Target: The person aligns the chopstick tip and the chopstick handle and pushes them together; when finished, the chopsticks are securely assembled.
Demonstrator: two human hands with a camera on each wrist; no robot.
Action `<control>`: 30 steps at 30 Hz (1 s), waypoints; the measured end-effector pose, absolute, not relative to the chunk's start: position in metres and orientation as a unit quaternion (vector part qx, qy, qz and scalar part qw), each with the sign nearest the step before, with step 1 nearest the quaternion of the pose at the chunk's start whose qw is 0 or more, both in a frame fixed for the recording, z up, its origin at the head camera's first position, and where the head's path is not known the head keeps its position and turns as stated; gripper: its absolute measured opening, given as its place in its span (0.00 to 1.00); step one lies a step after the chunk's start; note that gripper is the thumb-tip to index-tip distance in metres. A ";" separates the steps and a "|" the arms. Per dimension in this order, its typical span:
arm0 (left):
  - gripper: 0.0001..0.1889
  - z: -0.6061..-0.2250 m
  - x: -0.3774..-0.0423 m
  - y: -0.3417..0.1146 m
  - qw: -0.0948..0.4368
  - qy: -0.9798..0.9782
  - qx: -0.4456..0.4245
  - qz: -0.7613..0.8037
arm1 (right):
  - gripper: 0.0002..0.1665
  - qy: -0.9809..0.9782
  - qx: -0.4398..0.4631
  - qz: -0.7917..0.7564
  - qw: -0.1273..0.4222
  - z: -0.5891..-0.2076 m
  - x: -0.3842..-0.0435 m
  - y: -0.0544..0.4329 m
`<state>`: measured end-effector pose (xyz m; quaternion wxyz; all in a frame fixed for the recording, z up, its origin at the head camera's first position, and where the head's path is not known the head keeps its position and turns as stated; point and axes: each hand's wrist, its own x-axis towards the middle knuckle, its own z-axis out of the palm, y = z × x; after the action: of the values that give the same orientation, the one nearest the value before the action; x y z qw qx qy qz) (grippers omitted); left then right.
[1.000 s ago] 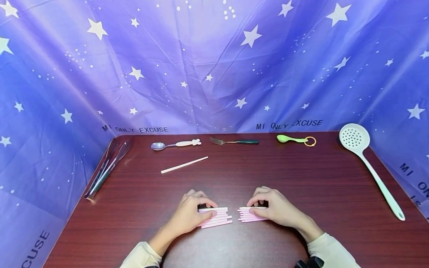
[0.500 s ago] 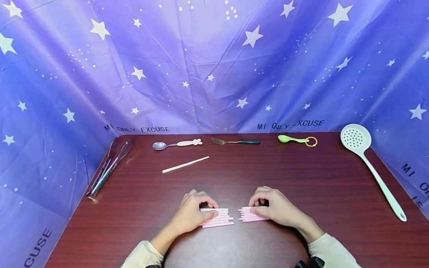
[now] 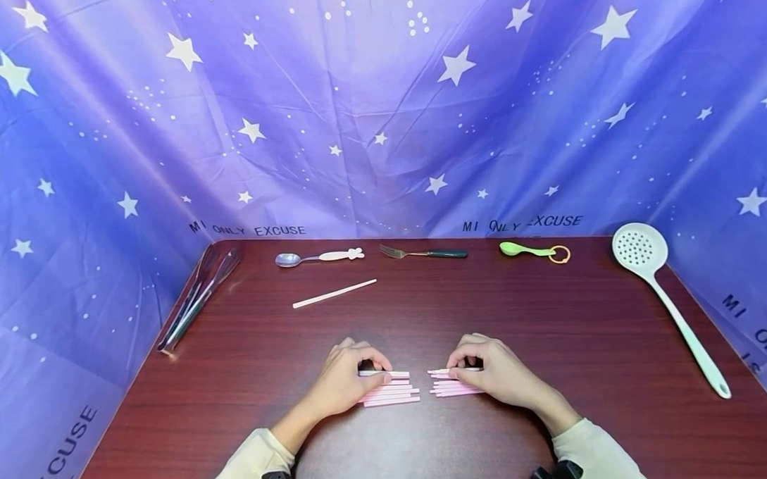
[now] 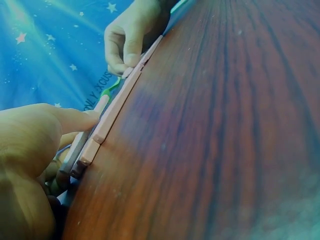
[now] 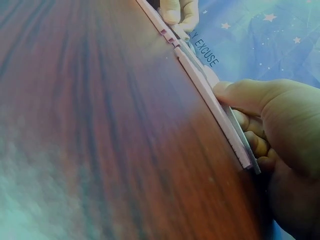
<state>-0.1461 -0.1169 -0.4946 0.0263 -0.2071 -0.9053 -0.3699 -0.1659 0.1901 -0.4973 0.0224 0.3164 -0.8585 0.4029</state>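
Observation:
Two groups of thin pale-pink sticks lie side by side near the front of the table, a narrow gap between their facing ends. My left hand pinches the far sticks of the left group between thumb and index finger. The nearer ones stick out below the thumb. Opposite it, my right hand pinches the far part of the right group the same way. In the left wrist view, the left thumb presses on a stick, and the other fingers are partly hidden behind. In the right wrist view, the right thumb does likewise.
A single pale stick lies farther back. Along the far edge are a spoon, a fork and a green spoon with an orange ring. A whisk lies left, a slotted ladle right. Starry cloth surrounds the table.
The head view has drifted slightly. Both hands stay in place over the sticks. At the right hand, the far sticks have come slightly apart from the nearer ones.

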 end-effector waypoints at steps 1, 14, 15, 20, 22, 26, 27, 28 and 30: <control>0.07 -0.495 -0.146 -0.117 0.024 -0.904 -0.206 -0.373 | 0.13 -0.858 0.317 0.403 0.023 -0.498 -0.166 0.190; 0.03 -0.480 -0.154 -0.117 0.016 -0.879 -0.181 -0.441 | 0.11 -0.827 0.346 0.440 0.060 -0.483 -0.167 0.197; 0.03 -0.475 -0.156 -0.117 0.016 -0.876 -0.182 -0.446 | 0.11 -0.827 0.346 0.438 0.066 -0.480 -0.168 0.197; 0.02 -0.445 -0.165 -0.118 0.025 -0.863 -0.193 -0.467 | 0.11 -0.831 0.331 0.438 0.088 -0.455 -0.175 0.200; 0.03 -0.433 -0.170 -0.117 0.038 -0.855 -0.200 -0.476 | 0.10 -0.826 0.332 0.444 0.101 -0.443 -0.177 0.200; 0.05 -0.416 -0.175 -0.113 0.062 -0.837 -0.214 -0.500 | 0.11 -0.811 0.343 0.459 0.118 -0.421 -0.182 0.197; 0.05 -0.414 -0.176 -0.112 0.064 -0.833 -0.215 -0.507 | 0.12 -0.808 0.346 0.462 0.120 -0.416 -0.183 0.196; 0.05 -0.411 -0.177 -0.110 0.067 -0.828 -0.217 -0.513 | 0.13 -0.805 0.347 0.466 0.120 -0.411 -0.184 0.195; 0.05 -0.408 -0.178 -0.107 0.072 -0.822 -0.221 -0.521 | 0.13 -0.801 0.348 0.471 0.122 -0.404 -0.186 0.193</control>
<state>-0.1776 -0.1072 -0.4078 0.0717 -0.2205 -0.8216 -0.5208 -0.1857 0.1933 -0.4040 0.1218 0.3484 -0.8012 0.4711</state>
